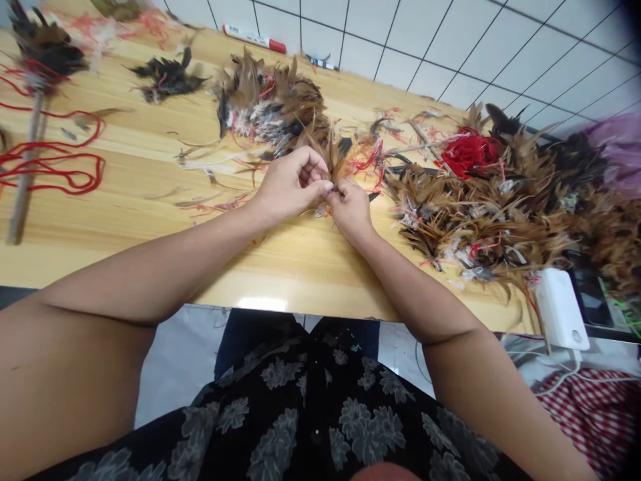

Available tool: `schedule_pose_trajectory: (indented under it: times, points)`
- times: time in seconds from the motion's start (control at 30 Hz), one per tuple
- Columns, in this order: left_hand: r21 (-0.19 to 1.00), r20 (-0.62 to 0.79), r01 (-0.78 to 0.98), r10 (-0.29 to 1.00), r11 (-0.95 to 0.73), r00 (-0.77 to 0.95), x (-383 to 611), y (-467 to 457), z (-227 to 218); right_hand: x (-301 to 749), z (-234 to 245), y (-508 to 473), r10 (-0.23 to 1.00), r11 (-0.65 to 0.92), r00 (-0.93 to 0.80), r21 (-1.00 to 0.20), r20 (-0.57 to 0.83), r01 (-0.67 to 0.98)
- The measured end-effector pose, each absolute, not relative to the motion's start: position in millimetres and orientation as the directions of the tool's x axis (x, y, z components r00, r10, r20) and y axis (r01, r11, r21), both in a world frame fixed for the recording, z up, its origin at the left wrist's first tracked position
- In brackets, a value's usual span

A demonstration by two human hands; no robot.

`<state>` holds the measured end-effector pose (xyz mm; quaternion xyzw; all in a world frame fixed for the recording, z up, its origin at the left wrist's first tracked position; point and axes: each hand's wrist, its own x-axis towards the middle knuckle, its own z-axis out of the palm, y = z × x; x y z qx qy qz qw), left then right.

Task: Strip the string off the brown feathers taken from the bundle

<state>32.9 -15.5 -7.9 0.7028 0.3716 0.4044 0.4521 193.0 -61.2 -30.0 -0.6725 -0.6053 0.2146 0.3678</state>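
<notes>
My left hand [296, 177] and my right hand [350, 208] meet over the middle of the wooden table [300, 267], fingertips pinched close together. Between them is a small bunch of brown feathers [336, 159], its tips fanning out away from me. The quill ends are mostly hidden by my fingers. Just beyond my left hand lies a heap of brown and grey feather bunches [280, 100] with white quill ends. To the right of my right hand spreads a larger pile of brown feathers [481, 214].
A tangle of red string [471, 153] rests on the right pile. At left lie a stick with dark feathers [30, 147] and looped red cord [75, 184]. A red-capped marker [254, 39] lies by the tiled wall. A white device [561, 308] sits at the front right edge.
</notes>
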Motion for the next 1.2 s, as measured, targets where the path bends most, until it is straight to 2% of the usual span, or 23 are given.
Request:
schedule_pose_trajectory:
  times: [0.13,0.23,0.33,0.5,0.73,1.03,1.2]
  points:
    - [0.938,0.23,0.153,0.888,-0.312,0.398,33,-12,-11,194,-30,-61,0.973,-0.007,0.185,-0.778,0.14,0.628]
    - [0.963,0.217,0.06,0.885,-0.264,0.412,31,-5,-14,200,-36,-59,0.978,0.036,0.15,-0.824,0.145,0.565]
    - [0.977,0.203,-0.033,0.874,-0.21,0.442,28,-1,-14,205,-42,-59,0.98,0.061,0.141,-0.882,0.143,0.468]
    - [0.987,0.162,-0.091,0.874,-0.135,0.458,25,-2,-10,207,-38,-60,0.985,-0.017,0.17,-0.969,0.026,0.247]
    - [0.98,0.06,-0.198,0.892,0.034,0.448,28,-5,-3,206,-23,-62,0.99,-0.049,0.13,-0.999,-0.047,0.013]
    - [0.981,0.102,-0.196,0.886,-0.013,0.452,27,-5,2,215,-24,-61,0.994,0.026,0.103,-0.997,0.019,-0.074]
    - [0.972,0.06,-0.228,0.887,0.052,0.457,25,-5,3,211,-26,-61,0.988,-0.025,0.151,-1.0,-0.024,0.002]
